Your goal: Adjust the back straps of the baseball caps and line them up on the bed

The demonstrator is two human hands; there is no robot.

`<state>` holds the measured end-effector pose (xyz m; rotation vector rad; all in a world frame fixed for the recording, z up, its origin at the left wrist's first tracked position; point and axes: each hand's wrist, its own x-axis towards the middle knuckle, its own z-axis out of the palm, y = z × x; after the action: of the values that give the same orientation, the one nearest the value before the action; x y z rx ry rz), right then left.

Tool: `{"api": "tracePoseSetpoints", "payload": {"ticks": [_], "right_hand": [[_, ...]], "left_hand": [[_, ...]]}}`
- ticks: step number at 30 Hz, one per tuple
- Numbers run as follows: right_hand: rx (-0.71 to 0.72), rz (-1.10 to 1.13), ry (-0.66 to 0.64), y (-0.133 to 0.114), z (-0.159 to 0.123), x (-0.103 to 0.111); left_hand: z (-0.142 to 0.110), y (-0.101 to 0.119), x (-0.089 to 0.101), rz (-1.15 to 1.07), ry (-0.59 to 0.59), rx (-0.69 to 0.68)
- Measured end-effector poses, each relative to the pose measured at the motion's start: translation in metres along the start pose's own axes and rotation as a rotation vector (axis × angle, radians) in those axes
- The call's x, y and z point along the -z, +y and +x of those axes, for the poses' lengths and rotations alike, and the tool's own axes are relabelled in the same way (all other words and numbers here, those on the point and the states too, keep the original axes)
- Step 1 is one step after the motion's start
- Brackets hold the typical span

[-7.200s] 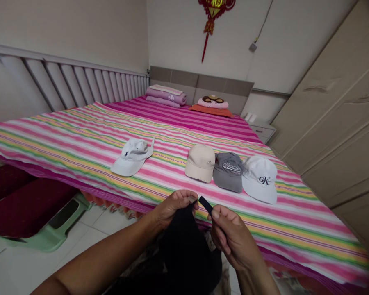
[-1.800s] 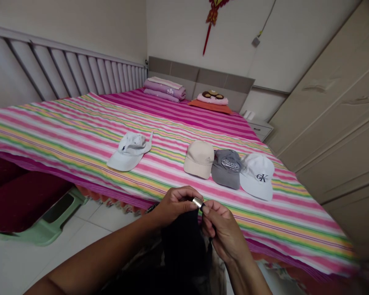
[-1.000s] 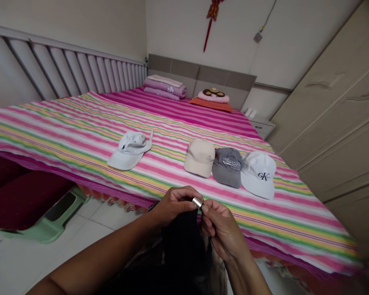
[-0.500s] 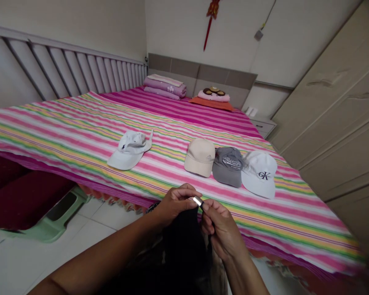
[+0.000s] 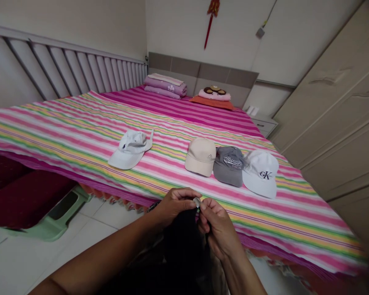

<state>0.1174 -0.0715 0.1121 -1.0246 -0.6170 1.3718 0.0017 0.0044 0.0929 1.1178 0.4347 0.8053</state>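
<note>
I am holding the black cap low, in front of the bed, the fingers of my left hand and right hand pinching its small metal buckle from both sides, and this could perhaps be slipping away if one pinch is loosening.

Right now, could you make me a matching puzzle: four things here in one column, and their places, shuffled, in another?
Things:
1. buckle
2. grey cap
3. stool
4. purple bedding

Places:
A. by the headboard
B. on the floor
C. where left hand and right hand meet
D. between beige cap and a white cap

Pairs: 1-C, 2-D, 3-B, 4-A
</note>
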Motion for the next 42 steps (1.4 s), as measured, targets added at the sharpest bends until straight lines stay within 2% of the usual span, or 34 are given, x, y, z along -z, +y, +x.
{"api": "tracePoseSetpoints", "payload": {"ticks": [8, 13, 19, 26, 34, 38, 42], "right_hand": [[-0.006, 0.039, 0.051, 0.001, -0.001, 0.002], [0.027, 0.047, 0.057, 0.003, 0.000, 0.003], [0.058, 0.028, 0.068, 0.004, -0.001, 0.003], [0.069, 0.061, 0.102, 0.004, -0.002, 0.005], [0.068, 0.101, 0.076, 0.003, -0.002, 0.004], [0.060, 0.128, 0.072, 0.003, -0.003, 0.004], [0.064, 0.119, 0.075, 0.005, -0.003, 0.005]], "left_hand": [[-0.001, -0.007, 0.002, -0.178, 0.024, 0.084], [-0.001, -0.006, -0.002, -0.219, -0.030, 0.086], [-0.002, -0.006, -0.005, -0.215, -0.059, 0.114], [-0.002, -0.005, -0.003, -0.130, 0.015, 0.105], [-0.002, -0.004, -0.008, -0.189, -0.132, 0.081], [-0.003, -0.003, -0.009, -0.196, -0.127, 0.059], [-0.004, -0.003, -0.007, -0.176, -0.093, 0.098]]}}
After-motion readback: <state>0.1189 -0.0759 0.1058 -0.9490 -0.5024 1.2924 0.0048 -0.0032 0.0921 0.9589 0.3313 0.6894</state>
